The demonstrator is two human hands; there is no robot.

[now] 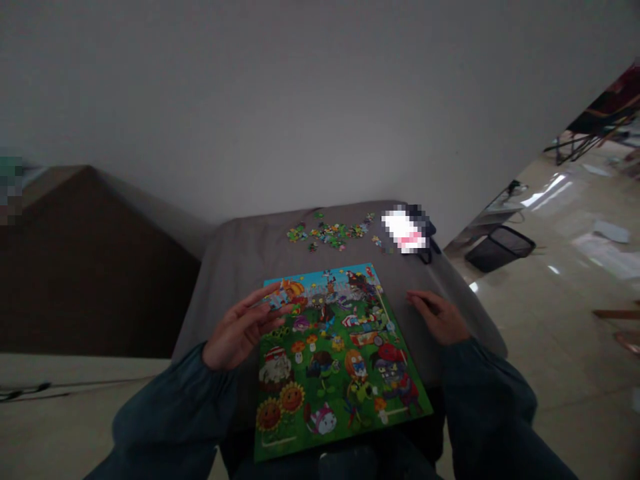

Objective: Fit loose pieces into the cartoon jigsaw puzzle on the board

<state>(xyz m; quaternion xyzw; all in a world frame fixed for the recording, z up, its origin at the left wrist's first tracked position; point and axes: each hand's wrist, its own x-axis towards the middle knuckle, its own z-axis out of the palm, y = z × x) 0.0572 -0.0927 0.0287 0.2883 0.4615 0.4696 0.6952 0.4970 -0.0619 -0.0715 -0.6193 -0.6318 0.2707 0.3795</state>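
A picture puzzle board [330, 373] of cartoon plants and zombies lies tilted on the grey cloth and reaches past the near edge towards my lap. Over its upper left corner, my left hand [243, 330] is closed on a small blue, white and orange puzzle piece [277, 299], held between the fingers. Past the board's right edge, my right hand [441, 320] stays low by the cloth. Its thumb and forefinger come together at the tips; whether anything is between them is too small to tell. Loose puzzle pieces [335, 233] are scattered beyond the board.
The grey cloth-covered table [235, 257] stands against a pale wall [300, 120]. A blurred-out bright object [404, 229] lies at its far right corner. To the left is a dark brown panel [100, 267]. A black mesh-like item [500, 248] sits on the shiny floor at right.
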